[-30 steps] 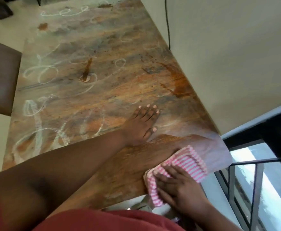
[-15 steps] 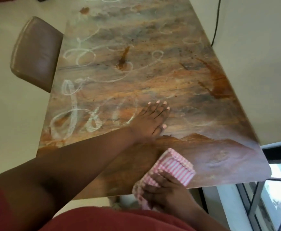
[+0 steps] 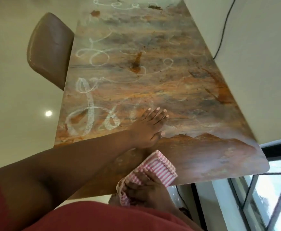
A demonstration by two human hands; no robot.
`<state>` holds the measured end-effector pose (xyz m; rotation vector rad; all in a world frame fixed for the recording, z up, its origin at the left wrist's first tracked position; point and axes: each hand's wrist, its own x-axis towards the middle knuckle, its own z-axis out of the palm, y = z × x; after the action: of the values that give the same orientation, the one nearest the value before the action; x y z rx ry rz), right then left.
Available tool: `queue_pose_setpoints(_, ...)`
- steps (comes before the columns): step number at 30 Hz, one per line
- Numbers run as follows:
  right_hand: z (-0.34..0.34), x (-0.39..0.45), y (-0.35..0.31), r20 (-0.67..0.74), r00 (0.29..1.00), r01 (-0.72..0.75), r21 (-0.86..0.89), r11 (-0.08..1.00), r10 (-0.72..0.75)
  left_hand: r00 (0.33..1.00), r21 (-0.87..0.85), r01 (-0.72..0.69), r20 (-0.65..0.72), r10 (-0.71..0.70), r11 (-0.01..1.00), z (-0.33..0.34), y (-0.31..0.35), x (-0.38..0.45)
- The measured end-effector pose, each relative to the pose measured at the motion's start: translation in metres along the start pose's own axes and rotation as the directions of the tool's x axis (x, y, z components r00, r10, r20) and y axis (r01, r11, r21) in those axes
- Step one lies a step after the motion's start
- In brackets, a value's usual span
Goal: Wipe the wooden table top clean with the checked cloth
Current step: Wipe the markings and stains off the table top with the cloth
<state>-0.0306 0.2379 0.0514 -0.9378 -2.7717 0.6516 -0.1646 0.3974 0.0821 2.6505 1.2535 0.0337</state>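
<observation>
The wooden surface (image 3: 153, 90) filled most of the view, running away from the person along a pale wall (image 3: 261, 64), and it showed two conditions: the far and middle stretch carried looping white scribbles (image 3: 89, 104) and reddish-brown smears (image 3: 136, 64), while a darker band along the near edge looked clean and damp, which suggested the wiping was being worked from the near end outward. A brown padded chair (image 3: 48, 49) stood tucked against the left side of the surface, and a thin dark cable (image 3: 223, 30) hung down the wall on the right. The left hand (image 3: 148, 127) lay flat on the surface just past the boundary of the cleaned band, fingers straight and close together, holding nothing; it seemed placed there to brace the body during the reach. The right hand (image 3: 146, 187) was at the near edge, close to the person's red clothing, its fingers curled over the checked cloth (image 3: 158, 169). The cloth, folded into a thick pad of red and white, rested on the cleaned band with its front half flat on the wood and its rear bunched under the hand, probably so that pressure spread through a firm wad. Most of the marks remained to be wiped.
</observation>
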Motion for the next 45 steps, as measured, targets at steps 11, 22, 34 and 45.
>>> queue_pose_setpoints(11,-0.092,-0.118,0.109,-0.231,0.519,-0.808,0.179,0.561,0.823,0.994,0.002,-0.103,0.033,0.103,0.995,-0.001,0.024,0.020)
queue_pose_setpoints(22,-0.088,-0.157,0.134,-0.274,0.783,-0.558,0.090,0.825,0.559,0.983,0.048,-0.112,0.151,0.104,0.992,0.010,0.074,0.096)
queue_pose_setpoints(34,-0.112,-0.149,0.199,-0.292,0.736,-0.637,0.007,0.771,0.611,0.985,0.073,-0.088,0.156,0.076,0.993,0.017,0.109,0.175)
queue_pose_setpoints(45,-0.136,-0.093,0.242,-0.331,0.598,-0.779,-0.026,0.627,0.730,0.983,0.150,-0.018,0.181,-0.010,0.989,0.015,0.103,0.195)
